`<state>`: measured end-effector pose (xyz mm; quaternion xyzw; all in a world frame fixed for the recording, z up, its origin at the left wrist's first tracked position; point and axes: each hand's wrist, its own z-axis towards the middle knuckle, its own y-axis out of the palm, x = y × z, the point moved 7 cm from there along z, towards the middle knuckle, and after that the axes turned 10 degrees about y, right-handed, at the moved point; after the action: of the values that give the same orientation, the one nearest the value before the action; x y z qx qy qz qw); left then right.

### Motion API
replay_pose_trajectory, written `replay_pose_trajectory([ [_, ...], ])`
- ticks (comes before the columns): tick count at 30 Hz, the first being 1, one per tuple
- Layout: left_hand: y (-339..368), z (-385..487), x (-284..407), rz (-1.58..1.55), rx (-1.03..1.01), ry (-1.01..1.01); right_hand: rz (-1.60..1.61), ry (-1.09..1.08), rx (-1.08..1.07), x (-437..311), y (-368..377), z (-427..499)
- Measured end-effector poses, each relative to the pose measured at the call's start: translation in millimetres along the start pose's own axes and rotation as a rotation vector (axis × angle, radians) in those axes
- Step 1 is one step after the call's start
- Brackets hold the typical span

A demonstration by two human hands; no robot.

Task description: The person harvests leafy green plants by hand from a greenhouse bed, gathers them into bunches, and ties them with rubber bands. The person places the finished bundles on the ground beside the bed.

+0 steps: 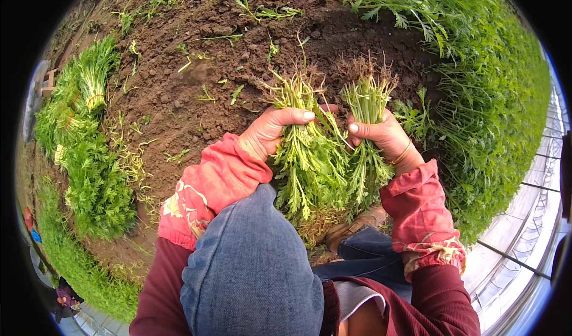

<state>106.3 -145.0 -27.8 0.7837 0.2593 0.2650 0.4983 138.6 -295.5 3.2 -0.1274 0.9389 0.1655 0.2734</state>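
My left hand (279, 128) is closed around a bunch of leafy greens (308, 170), its roots upward and its serrated leaves hanging toward my knee. Another, slimmer bunch of the same greens (368, 99) is held in my right hand (380, 132), also roots up, with brown soil-stained roots at the top. The two bunches are side by side, and some leaves and a pale stem cross the gap between them. My fingers behind the stems are partly hidden.
Tied bundles of greens (96, 79) lie in a pile on the left. A dense standing crop (487, 112) grows on the right. Loose sprigs (268, 12) are scattered over the brown soil (178, 99). My denim-covered knee (250, 255) rises below the hands. Another person (67, 298) shows at lower left.
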Motion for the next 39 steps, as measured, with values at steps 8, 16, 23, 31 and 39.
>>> replay_pose_trajectory([
  [8,-16,2,10,0.132,0.180,0.175,-0.021,-0.012,-0.012,23,11,11],
  [16,1,-3,10,0.156,0.013,0.072,-0.240,0.192,0.255,30,-66,5],
  [23,-15,20,-3,0.194,0.228,0.148,-0.143,-0.012,-0.106,11,12,16],
  [31,-19,14,-8,0.315,0.281,0.025,-0.785,0.037,0.082,21,42,45],
  [39,-4,23,17,0.239,0.202,0.341,-1.030,-0.446,0.305,-24,60,21],
])
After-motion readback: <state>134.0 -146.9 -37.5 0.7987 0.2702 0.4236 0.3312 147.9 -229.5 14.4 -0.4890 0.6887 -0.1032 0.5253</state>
